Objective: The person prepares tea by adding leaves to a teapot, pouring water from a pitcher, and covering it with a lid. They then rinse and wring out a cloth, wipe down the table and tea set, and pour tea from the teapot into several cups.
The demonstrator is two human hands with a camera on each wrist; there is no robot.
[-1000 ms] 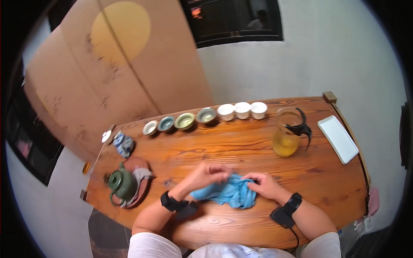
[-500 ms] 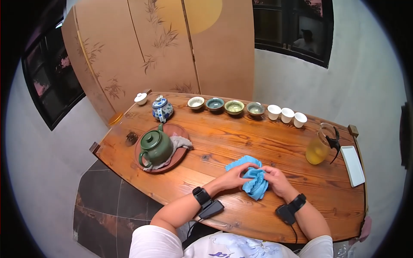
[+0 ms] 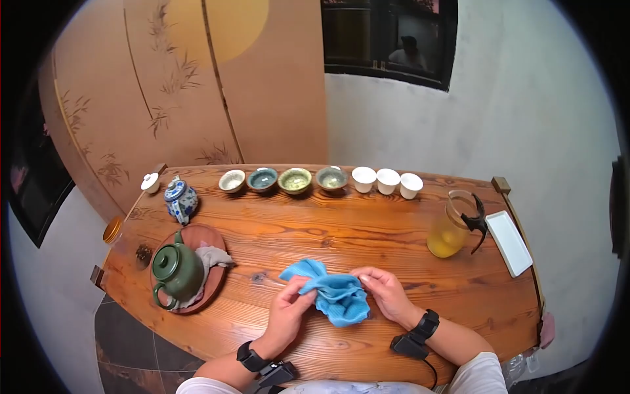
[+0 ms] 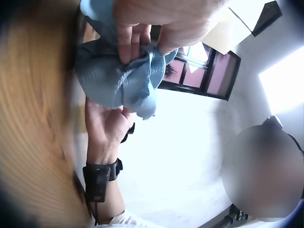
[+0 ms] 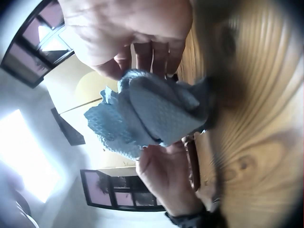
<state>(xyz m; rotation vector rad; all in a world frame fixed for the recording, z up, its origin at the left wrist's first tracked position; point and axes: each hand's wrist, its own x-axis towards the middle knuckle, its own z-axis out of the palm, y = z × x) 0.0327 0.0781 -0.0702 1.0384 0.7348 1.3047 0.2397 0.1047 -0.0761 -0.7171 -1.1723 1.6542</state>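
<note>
A crumpled blue cloth [image 3: 340,299] is held between both hands above the front middle of the table. My left hand [image 3: 287,315] pinches its left part between thumb and fingers. At the opposite side, my right hand [image 3: 388,295] pinches the cloth's edge with thumb and fingertips. The left wrist view shows the bunched cloth [image 4: 118,76] under the left hand [image 4: 166,19], folds hanging down. In the right wrist view the cloth [image 5: 152,107] hangs in loose folds at the fingertips of the right hand [image 5: 133,28].
A green teapot [image 3: 177,270] sits on a round reddish tray [image 3: 220,279] at the left. Small bowls [image 3: 294,180] and white cups [image 3: 388,181] line the back edge. At the right stand a glass pitcher [image 3: 447,240] of yellow liquid and a white rectangular tray [image 3: 509,244].
The left hand has shifted from over the cloth to its left side, and the cloth is now lifted and spread between the hands. The head view has swung about.
</note>
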